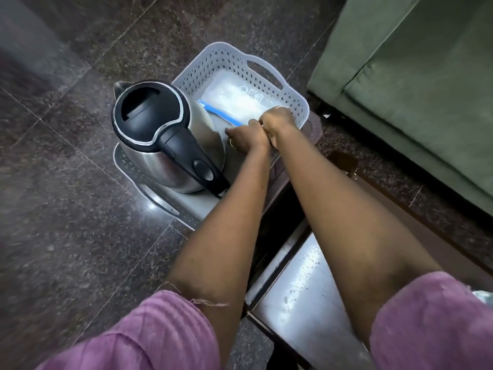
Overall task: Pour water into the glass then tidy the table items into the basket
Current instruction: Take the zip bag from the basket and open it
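1. The basket sits on the floor, and the kettle stands upright in its near-left part.
2. A clear bag with a blue strip lies flat in the basket's far part, just beside the kettle.
3. The left hand is down in the basket, fingers stretched out onto the bag at the strip's end.
4. The right hand touches the left one by the basket's right wall. Its fingers are tucked under; I cannot tell whether it grips anything.
5. A steel tabletop is on the basket's near side.
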`<state>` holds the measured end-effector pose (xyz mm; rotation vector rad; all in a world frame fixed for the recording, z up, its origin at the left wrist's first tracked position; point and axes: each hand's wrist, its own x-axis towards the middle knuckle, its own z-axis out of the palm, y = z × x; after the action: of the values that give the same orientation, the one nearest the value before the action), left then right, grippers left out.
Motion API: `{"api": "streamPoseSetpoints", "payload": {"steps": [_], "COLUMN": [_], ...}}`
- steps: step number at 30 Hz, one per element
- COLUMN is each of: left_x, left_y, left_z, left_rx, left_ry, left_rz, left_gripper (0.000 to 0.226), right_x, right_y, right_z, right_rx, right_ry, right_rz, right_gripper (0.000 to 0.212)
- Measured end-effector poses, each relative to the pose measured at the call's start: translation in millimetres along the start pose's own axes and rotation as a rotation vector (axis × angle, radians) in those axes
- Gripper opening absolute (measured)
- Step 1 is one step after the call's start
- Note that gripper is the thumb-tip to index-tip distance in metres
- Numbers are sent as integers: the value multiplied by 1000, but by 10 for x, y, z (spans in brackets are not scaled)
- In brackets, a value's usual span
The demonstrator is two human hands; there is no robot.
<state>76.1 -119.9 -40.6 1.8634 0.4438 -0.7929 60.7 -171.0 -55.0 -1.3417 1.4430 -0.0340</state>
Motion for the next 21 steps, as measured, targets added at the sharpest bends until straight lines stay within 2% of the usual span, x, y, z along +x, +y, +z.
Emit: {"api": "streamPoseSetpoints", "payload": {"steps": [2,4,7,10,15,18,21], "left_x": [63,111,106,52,-279,-584,-875], "left_y": [22,0,-66,-101,-201,-372,-635], "left_z": [9,13,6,-38,-173,-204,-165], "left_rx": [-36,-40,-51,-197,-429,-389,-261], "left_ry": [-12,-14,-5,-10,-112,-140,-263], "left_rz": [-22,-22,36,129,285,430,556], "left_gripper": [45,40,31,27,48,47,46], "right_x": [92,156,93,-115,-696,-1063,-1352], "right_y": [-23,-9,29,39,200,581,1105], "right_z": [52,99,119,-12,-541,-1022,-1496], "right_rx": [-12,10,178,345,623,852,949], "right_ry": [29,123,214,183,115,119,108], "right_rz": [19,-7,-69,-188,-294,-276,-161], "right_gripper": [25,17,20,27,25,24,24]}}
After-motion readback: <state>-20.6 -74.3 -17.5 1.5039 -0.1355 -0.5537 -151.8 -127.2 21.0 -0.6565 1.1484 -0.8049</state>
